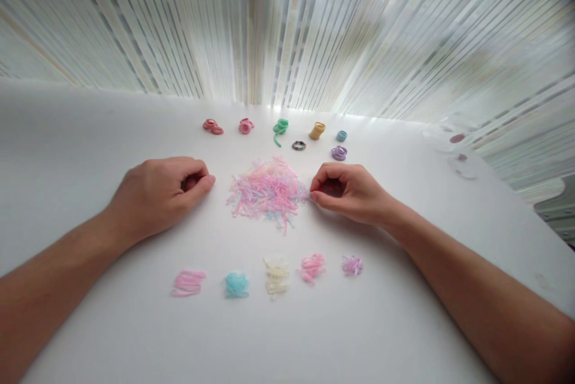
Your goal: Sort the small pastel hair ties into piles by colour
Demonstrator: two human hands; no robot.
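A loose heap of small pastel rubber bands [268, 189], mixed pink, lilac, blue and cream, lies on the white table [278, 342] between my hands. At its right edge, my right hand [345, 192] pinches the end of a thin, pale rubber band [308, 196] between thumb and forefinger. To the left of the heap rests my left hand [173, 189], fingers curled and thumb against forefinger; nothing shows in it. Nearer me is a row of small sorted piles: pink bands [188, 283], blue bands [236, 284], cream bands [276, 279], rose bands [311, 268] and lilac bands [353, 265].
Along the back stand coiled hair ties: red [212, 126], pink [245, 126], green [281, 127], yellow [317, 130], blue [342, 136] and purple [339, 153]. A dark multicoloured ring [299, 145] lies among them. Behind the table hangs a string curtain [251, 30].
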